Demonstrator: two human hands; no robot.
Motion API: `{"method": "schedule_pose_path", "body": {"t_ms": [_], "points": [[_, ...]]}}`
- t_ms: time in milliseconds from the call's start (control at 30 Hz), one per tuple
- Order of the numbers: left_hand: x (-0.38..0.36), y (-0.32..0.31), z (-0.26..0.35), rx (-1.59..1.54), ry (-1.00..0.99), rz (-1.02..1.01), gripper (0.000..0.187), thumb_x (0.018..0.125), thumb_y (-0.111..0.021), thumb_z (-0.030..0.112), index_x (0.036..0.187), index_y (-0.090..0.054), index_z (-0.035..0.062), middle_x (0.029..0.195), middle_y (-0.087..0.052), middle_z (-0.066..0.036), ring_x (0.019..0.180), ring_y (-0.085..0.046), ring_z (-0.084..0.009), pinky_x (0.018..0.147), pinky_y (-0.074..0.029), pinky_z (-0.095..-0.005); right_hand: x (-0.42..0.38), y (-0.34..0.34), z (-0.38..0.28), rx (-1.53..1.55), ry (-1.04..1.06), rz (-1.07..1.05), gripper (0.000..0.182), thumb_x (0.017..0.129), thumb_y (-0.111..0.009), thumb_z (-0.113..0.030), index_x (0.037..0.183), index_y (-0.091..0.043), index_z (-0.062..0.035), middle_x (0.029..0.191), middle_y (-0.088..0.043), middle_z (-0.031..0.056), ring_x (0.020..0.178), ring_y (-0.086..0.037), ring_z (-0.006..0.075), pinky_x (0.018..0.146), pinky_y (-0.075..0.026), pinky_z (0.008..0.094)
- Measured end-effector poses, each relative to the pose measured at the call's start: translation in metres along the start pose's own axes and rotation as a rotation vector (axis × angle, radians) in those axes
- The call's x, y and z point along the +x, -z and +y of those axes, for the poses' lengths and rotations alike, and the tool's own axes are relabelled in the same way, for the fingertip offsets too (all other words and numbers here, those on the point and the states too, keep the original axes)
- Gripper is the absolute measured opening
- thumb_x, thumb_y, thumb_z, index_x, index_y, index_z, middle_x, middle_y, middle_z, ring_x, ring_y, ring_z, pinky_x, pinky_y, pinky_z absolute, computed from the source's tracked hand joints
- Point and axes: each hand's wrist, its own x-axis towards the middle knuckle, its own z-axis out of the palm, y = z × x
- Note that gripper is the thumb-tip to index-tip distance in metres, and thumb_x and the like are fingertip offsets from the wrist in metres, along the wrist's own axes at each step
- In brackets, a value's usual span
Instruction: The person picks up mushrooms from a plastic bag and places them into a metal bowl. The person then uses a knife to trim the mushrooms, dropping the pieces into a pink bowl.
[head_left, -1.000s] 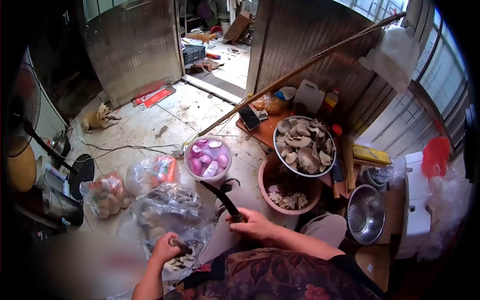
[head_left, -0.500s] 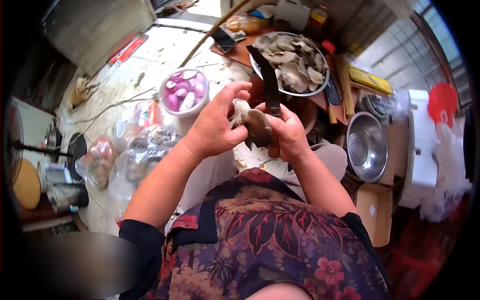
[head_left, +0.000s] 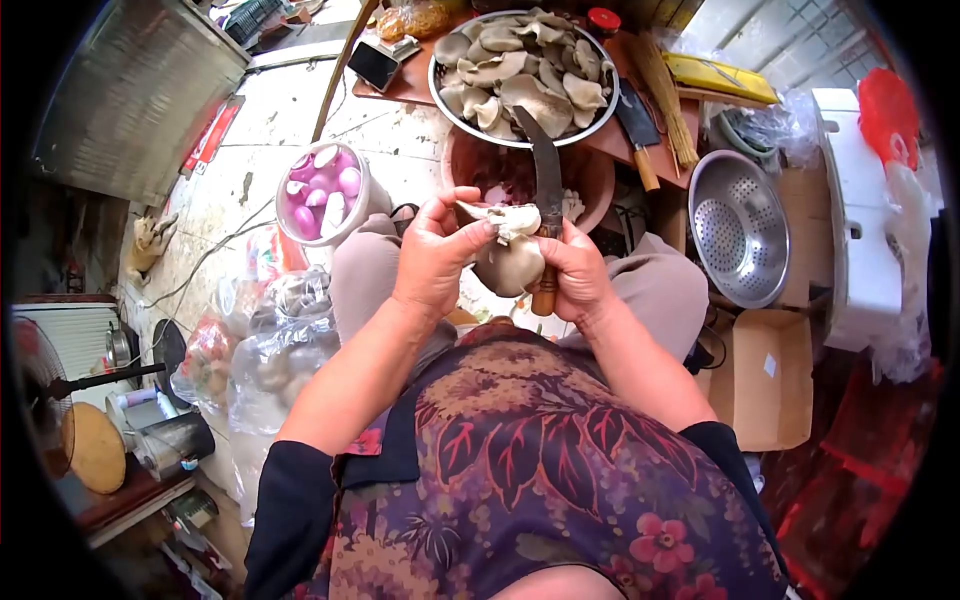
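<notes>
We grip a mushroom point(head_left: 508, 262) in our left hand point(head_left: 436, 256); our right hand point(head_left: 574, 275) clasps a knife point(head_left: 547, 200) against it.

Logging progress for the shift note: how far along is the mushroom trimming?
Done: a metal bowl heaped with trimmed mushrooms, scraps in the red basin. In hand: the left hand holds one mushroom by its stem; the right hand grips the knife against it. Left: a plastic bag with more mushrooms, amount unclear.
</notes>
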Motion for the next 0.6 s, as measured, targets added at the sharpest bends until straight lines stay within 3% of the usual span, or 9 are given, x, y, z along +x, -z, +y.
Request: {"method": "schedule_pose_path", "body": {"t_ms": [100, 200, 300, 533, 600], "points": [[-0.002, 0.006, -0.010, -0.140, 0.251, -0.071, 0.043, 0.082, -0.073, 0.012, 0.119, -0.053, 0.0033, 0.112, -0.064, -0.011, 0.103, -0.061, -0.0223, 0.088, -0.053, -0.0396, -0.001, 0.003, 0.007, -0.016, -0.012, 0.036, 0.031, 0.086, -0.064, -0.006, 0.114, -0.051, -0.0034, 0.090, -0.063, 0.0068, 0.060, -0.058, 0.0121, 0.050, -0.049, 0.0245], [-0.001, 0.019, -0.022, -0.210, 0.303, -0.071, 0.044, 0.081, -0.071, 0.009, 0.121, -0.052, 0.0052, 0.113, -0.064, -0.011, 0.104, -0.062, -0.0236, 0.090, -0.053, -0.0410, -0.003, 0.003, 0.013, -0.079, 0.009, 0.082, 0.032, 0.085, -0.067, -0.006, 0.113, -0.053, -0.0026, 0.082, -0.061, 0.0039, 0.057, -0.055, 0.0099, 0.048, -0.045, 0.0230], [-0.002, 0.027, -0.023, -0.197, 0.270, -0.001, 0.045, 0.080, -0.068, 0.005, 0.122, -0.052, 0.0070, 0.112, -0.063, -0.008, 0.102, -0.061, -0.0231, 0.090, -0.053, -0.0416, -0.006, -0.001, 0.013, -0.372, 0.078, 0.194, 0.022, 0.085, -0.069, -0.009, 0.104, -0.060, -0.0008, 0.071, -0.058, -0.0013, 0.058, -0.052, 0.0051, 0.050, -0.042, 0.0214], [-0.003, 0.026, -0.011, -0.176, 0.195, 0.053, 0.044, 0.081, -0.068, 0.004, 0.121, -0.052, 0.0071, 0.111, -0.063, -0.007, 0.101, -0.062, -0.0210, 0.090, -0.053, -0.0407, -0.020, 0.004, 0.023, -0.828, 0.322, 0.126, 0.015, 0.084, -0.066, -0.006, 0.098, -0.062, -0.0019, 0.071, -0.056, -0.0053, 0.064, -0.047, 0.0011, 0.057, -0.040, 0.0191], [-0.004, 0.026, -0.010, -0.194, 0.200, 0.046, 0.043, 0.081, -0.068, 0.004, 0.121, -0.052, 0.0066, 0.112, -0.063, -0.007, 0.101, -0.062, -0.0215, 0.090, -0.053, -0.0404, -0.022, 0.002, 0.025, -0.824, 0.380, 0.113, 0.015, 0.083, -0.067, -0.005, 0.098, -0.062, -0.0023, 0.070, -0.055, -0.0051, 0.063, -0.046, 0.0009, 0.057, -0.041, 0.0196]]}}
